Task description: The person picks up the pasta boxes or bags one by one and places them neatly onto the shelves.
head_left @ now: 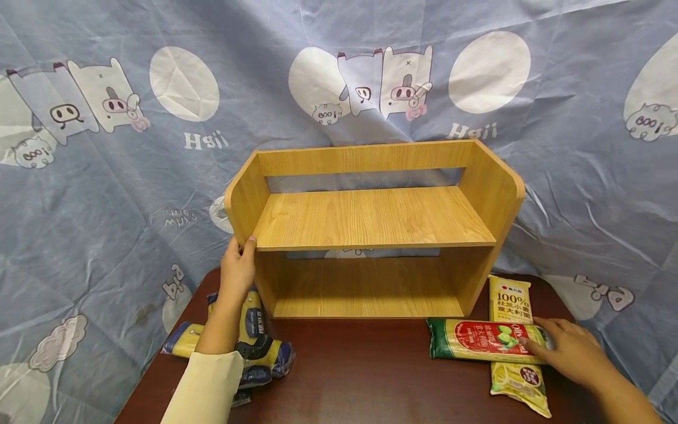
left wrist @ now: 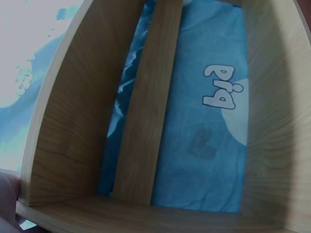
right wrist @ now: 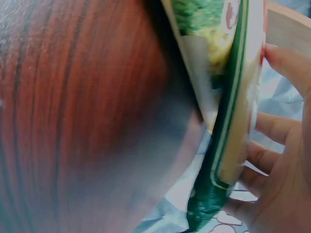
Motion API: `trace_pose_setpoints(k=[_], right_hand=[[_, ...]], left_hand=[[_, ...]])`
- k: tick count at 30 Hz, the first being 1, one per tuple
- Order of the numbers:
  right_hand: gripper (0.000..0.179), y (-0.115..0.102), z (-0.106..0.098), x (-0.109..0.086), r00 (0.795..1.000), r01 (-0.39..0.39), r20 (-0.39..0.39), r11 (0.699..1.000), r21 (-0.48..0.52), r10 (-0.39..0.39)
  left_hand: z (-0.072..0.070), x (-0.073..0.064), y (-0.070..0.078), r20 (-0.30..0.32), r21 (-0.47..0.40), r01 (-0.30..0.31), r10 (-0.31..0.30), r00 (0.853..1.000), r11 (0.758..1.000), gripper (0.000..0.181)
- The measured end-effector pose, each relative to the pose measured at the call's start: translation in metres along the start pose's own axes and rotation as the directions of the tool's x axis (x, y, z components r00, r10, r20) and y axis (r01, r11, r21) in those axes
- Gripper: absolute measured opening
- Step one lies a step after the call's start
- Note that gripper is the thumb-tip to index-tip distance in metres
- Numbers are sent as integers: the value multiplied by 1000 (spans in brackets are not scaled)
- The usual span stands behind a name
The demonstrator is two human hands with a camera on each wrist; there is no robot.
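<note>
A two-tier wooden shelf (head_left: pixel 365 218) stands at the back of the table. My left hand (head_left: pixel 238 272) grips its left side panel, with the thumb at the front edge of the middle board. In the left wrist view, only part of that hand (left wrist: pixel 8 204) shows at the shelf's corner. On the right, my right hand (head_left: pixel 574 351) holds the right end of a green and red pasta packet (head_left: pixel 487 340), thumb on top. This packet lies across a yellow pasta packet (head_left: pixel 516 380). The right wrist view shows several fingers (right wrist: pixel 269 128) along the packet's side.
Several yellow and blue pasta packets (head_left: pixel 265 353) lie at the left of the dark red table (head_left: pixel 360 377), partly behind my left forearm. A blue cartoon-print cloth (head_left: pixel 254 70) hangs behind the shelf and down both sides.
</note>
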State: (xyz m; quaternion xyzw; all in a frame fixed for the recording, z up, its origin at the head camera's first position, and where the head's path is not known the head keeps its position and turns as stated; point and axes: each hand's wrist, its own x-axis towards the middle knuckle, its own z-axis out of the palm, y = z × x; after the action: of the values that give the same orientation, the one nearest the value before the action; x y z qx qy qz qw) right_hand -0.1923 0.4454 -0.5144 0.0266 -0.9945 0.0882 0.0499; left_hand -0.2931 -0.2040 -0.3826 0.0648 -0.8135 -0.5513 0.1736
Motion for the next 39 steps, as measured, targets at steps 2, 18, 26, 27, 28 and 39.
trace_pose_setpoints(k=[2,18,26,27,28,39], right_hand=[[76,-1,-4,-1,1000,1,8,1000,-9,-1],[70,-3,-17,-9,967,-52,253,997,64,34],[62,-3,-17,-14,911,-98,413,984,150,28],[56,-4,-16,-15,907,-106,420,980,166,27],[51,-4,-16,-17,904,-117,426,976,181,29],[40,-10,-17,-23,881,-136,473,952,275,-10]], left_hand=[[1,0,0,-1,-2,-5,5,1000,1000,49],[0,0,0,15,10,-1,1,1000,1000,51],[1,-2,-2,34,30,6,-7,999,1000,52],[1,-1,-1,40,30,10,-11,999,1000,53],[2,-1,-1,46,28,14,-15,999,1000,53],[2,-1,-1,36,44,6,-7,999,999,54]])
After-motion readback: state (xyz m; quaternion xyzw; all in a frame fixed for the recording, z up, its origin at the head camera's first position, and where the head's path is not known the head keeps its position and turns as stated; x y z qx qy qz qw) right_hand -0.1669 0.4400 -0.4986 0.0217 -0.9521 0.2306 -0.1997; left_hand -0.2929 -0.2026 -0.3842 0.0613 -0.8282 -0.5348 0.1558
